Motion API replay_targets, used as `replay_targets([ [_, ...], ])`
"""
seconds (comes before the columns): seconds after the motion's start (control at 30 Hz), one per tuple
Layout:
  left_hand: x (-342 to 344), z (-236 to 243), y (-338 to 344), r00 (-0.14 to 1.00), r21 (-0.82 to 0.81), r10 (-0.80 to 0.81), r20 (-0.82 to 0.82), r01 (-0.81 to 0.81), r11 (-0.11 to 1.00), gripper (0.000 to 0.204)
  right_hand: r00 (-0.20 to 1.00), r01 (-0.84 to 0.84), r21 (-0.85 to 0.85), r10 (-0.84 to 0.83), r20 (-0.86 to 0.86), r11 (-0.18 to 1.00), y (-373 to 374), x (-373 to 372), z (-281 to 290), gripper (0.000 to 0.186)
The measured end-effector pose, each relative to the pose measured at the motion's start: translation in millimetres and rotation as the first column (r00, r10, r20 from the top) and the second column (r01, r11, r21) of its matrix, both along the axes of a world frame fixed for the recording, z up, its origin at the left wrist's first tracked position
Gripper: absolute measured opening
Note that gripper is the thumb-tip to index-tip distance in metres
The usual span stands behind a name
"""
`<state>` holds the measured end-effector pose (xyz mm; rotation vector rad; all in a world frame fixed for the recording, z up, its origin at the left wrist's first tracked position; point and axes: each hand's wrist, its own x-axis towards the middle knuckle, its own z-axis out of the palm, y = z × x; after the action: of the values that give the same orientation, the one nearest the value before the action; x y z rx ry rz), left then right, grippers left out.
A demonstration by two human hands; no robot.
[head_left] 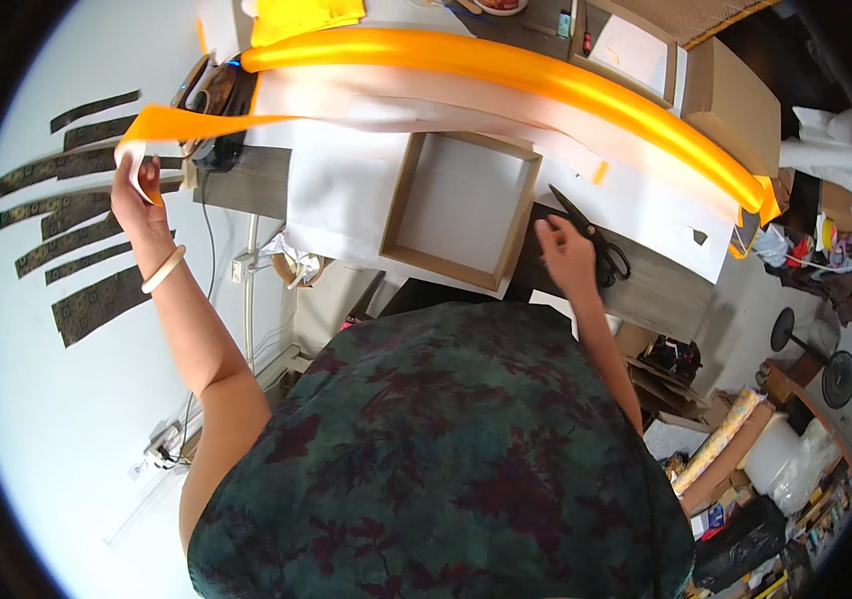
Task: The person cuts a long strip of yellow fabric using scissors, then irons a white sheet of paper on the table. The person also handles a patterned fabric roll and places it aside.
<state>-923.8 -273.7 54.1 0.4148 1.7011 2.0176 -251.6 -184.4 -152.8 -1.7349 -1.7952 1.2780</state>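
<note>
My left hand [139, 195], raised at the left by the wall, pinches the end of a long thin strip [208, 125], orange on one face and pale on the other. The strip runs rightward above the table. Behind it lies a long roll of shiny orange sheet [506, 68], bowed by the lens. My right hand [568, 258] hovers at the table's right part with fingers loosely bent and nothing visible in them. Black-handled scissors [598, 238] lie beside it. To its left is a shallow open cardboard box [524, 215] with a white bottom.
Several dark patterned strips [96, 215] hang on the left wall. A dark bag-like object [221, 110] sits at the table's left end. White paper [331, 190] covers much of the table. A cardboard box [731, 105] stands at the back right. Clutter and a dumbbell [814, 354] are at right.
</note>
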Motion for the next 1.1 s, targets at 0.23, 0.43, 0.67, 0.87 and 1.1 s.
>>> replay_targets([
  [0.23, -98, -165, -134, 0.928, 0.151, 0.292, 0.232, -0.331, 0.932, 0.027, 0.955, -0.264, 0.107, 0.245, 0.166, 0.959, -24, -66, -21, 0.055],
  [0.43, 35, -260, -38, 0.862, -0.172, 0.212, 0.460, -0.147, 0.974, 0.028, 0.969, -0.234, 0.223, 0.207, 0.137, 0.946, -30, -99, 4, 0.051],
  [0.67, 35, -266, 70, 0.294, -0.497, -0.492, -0.819, 0.063, 0.865, 0.014, 0.956, -0.289, 0.138, 0.277, 0.097, 0.947, -31, -198, -5, 0.055],
  [0.87, -14, -306, 119, 0.007, -0.834, -0.841, -0.540, 0.128, 0.537, 0.024, 0.955, -0.297, 0.086, 0.297, 0.009, 0.951, -43, -241, -14, 0.059],
  [1.1, -42, -295, 126, 0.088, -0.938, -0.937, -0.338, 0.051, 0.343, 0.020, 0.943, -0.332, 0.071, 0.332, 0.017, 0.941, -35, -262, -21, 0.061],
])
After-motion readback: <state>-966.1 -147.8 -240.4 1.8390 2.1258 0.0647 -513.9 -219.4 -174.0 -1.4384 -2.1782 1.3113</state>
